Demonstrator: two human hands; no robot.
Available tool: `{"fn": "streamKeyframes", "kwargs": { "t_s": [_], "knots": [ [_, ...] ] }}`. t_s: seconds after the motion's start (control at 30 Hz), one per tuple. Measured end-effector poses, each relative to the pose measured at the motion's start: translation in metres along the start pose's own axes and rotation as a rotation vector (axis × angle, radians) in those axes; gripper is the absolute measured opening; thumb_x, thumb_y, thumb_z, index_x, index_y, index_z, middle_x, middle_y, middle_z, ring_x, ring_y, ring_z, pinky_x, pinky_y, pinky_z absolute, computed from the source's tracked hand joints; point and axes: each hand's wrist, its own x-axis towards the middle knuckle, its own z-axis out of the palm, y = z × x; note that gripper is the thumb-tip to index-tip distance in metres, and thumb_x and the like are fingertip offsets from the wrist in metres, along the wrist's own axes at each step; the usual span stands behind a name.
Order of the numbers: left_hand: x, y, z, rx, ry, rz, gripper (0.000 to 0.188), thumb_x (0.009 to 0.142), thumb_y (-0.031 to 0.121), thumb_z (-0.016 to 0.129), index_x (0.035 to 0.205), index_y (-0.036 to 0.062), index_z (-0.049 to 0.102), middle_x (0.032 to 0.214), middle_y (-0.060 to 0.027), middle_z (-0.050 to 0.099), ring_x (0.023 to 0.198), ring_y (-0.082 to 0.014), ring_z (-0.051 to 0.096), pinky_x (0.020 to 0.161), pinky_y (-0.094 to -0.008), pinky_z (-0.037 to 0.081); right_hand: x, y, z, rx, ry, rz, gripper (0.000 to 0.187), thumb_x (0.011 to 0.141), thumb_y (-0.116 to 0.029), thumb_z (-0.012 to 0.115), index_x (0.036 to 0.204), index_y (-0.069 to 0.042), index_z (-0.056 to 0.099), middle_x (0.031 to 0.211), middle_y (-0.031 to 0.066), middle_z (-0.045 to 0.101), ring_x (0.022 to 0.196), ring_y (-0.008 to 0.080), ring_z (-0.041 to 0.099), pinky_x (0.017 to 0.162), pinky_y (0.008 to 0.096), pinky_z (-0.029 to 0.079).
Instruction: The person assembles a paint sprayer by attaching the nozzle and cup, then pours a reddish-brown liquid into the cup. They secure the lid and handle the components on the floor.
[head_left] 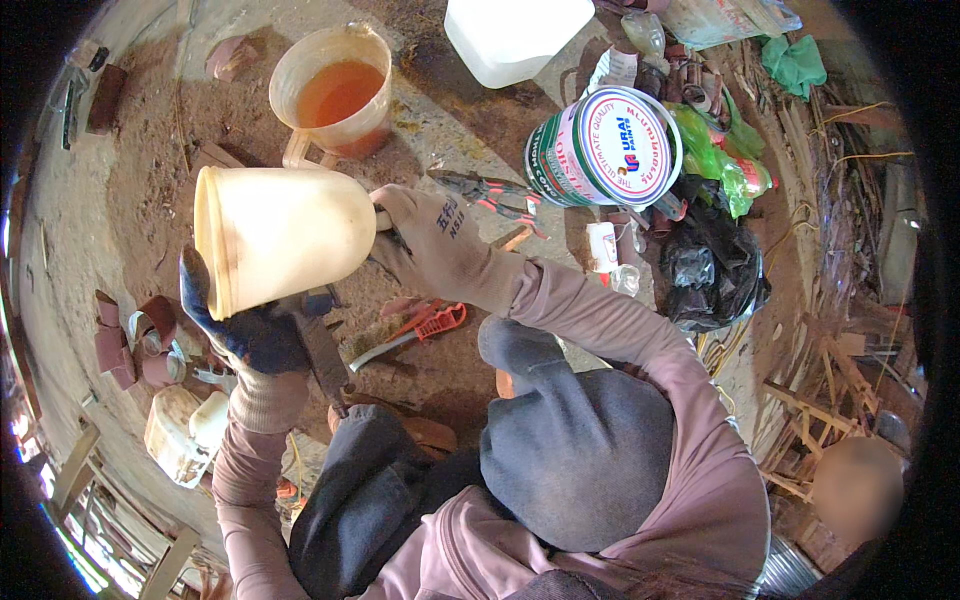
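Observation:
A smooth, cream-coloured bell-shaped piece with a rolled rim lies on its side in the air, its rim end to the left and its rounded end to the right. My left hand, in a dark blue-coated glove, is closed round its underside near the rim, the thumb against the rim. My right hand, in a pale work glove, pinches the narrow knob at the rounded end; its fingertips are partly hidden. Below my left hand is a narrow brown piece, partly covered.
A translucent jug of orange-brown liquid stands beyond the piece. Further right are a white container, a paint can, red-handled pliers and a black plastic bag. A red-handled saw and sandpaper pieces lie on the ground.

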Motion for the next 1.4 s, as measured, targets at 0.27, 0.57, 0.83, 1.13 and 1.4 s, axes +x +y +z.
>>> {"fn": "streamKeyframes", "kwargs": {
  "t_s": [0.27, 0.57, 0.83, 1.13, 1.4],
  "knots": [
    [-0.04, 0.014, 0.012, -0.283, -0.046, -0.209, 0.056, 0.102, 0.035, 0.055, 0.148, 0.0066, 0.038, 0.14, -0.0149, 0.052, 0.125, -0.0281, 0.057, 0.104, -0.0465, 0.052, -0.001, -0.013, 0.018, 0.34, 0.227, 0.217, 0.024, 0.09, -0.026, 0.072, 0.094, -0.006, 0.059, 0.076, 0.0135, 0.065, 0.07, 0.0299, 0.067, 0.063, 0.0411, 0.051],
    [0.035, -0.006, -0.049, -0.221, -0.042, 0.029, 0.06, 0.102, 0.041, 0.054, 0.148, 0.0048, 0.04, 0.142, -0.0138, 0.052, 0.126, -0.0267, 0.056, 0.106, -0.0447, 0.049, 0.007, -0.003, -0.002, 0.408, 0.079, 0.019, 0.03, 0.088, -0.019, 0.071, 0.115, -0.01, 0.061, 0.102, 0.0126, 0.066, 0.088, 0.0372, 0.068, 0.074, 0.0458, 0.053],
    [0.063, -0.012, -0.059, -0.153, -0.207, -0.088, 0.061, 0.1, 0.036, 0.058, 0.149, 0.0046, 0.038, 0.143, -0.0145, 0.051, 0.126, -0.0275, 0.056, 0.106, -0.0459, 0.048, -0.001, 0.015, -0.007, -0.152, -0.234, -0.207, 0.027, 0.088, -0.032, 0.067, 0.106, -0.012, 0.064, 0.092, 0.0078, 0.061, 0.078, 0.0289, 0.069, 0.061, 0.0452, 0.055],
    [0.073, -0.011, -0.072, -0.181, -0.307, -0.179, 0.064, 0.098, 0.03, 0.063, 0.15, 0.0044, 0.037, 0.145, -0.0154, 0.05, 0.127, -0.0285, 0.056, 0.107, -0.0473, 0.048, 0.002, 0.009, -0.006, 0.017, 0.153, -0.195, 0.032, 0.087, -0.03, 0.068, 0.114, -0.016, 0.061, 0.093, 0.0057, 0.06, 0.078, 0.0273, 0.068, 0.061, 0.0423, 0.055],
    [0.056, -0.01, -0.072, -0.228, -0.338, -0.246, 0.067, 0.096, 0.025, 0.067, 0.151, 0.0042, 0.035, 0.146, -0.0162, 0.049, 0.127, -0.0293, 0.055, 0.107, -0.0486, 0.048, -0.001, 0.006, -0.034, -0.102, -0.141, -0.462, 0.026, 0.084, -0.037, 0.069, 0.102, -0.019, 0.062, 0.091, 0.0011, 0.06, 0.076, 0.0222, 0.068, 0.059, 0.0397, 0.054]
  ]
}}
